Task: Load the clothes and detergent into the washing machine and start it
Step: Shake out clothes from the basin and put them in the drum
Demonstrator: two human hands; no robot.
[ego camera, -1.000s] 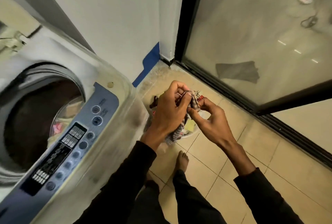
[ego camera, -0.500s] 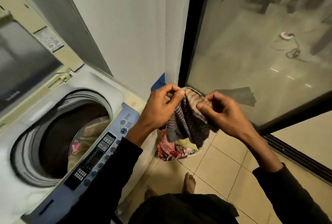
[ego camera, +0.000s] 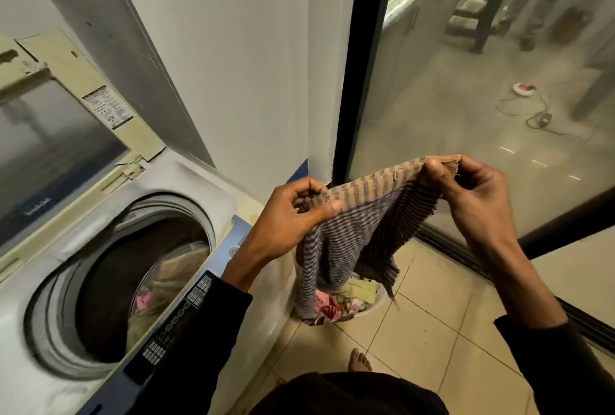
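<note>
Striped cloth [ego camera: 362, 224] is now lifted clear of the laundry basket [ego camera: 372, 309] and spread wide; a second ago it was bunched low over it. Left hand [ego camera: 293, 215] and right hand [ego camera: 472, 191] each pinch a top corner. It hangs right of the washing machine [ego camera: 109, 284], above the basket. Drum is open and part-loaded. Likely next: swing it left and drop it in.

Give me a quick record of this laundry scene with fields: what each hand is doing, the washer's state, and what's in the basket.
left hand: pinching one top corner of the striped cloth
right hand: pinching the other top corner
striped cloth: spread between the hands, hanging over the basket
washer: lid up, some clothes visible in the drum
basket: on the tiled floor beside the washer, holds more clothes
detergent: not seen
</note>
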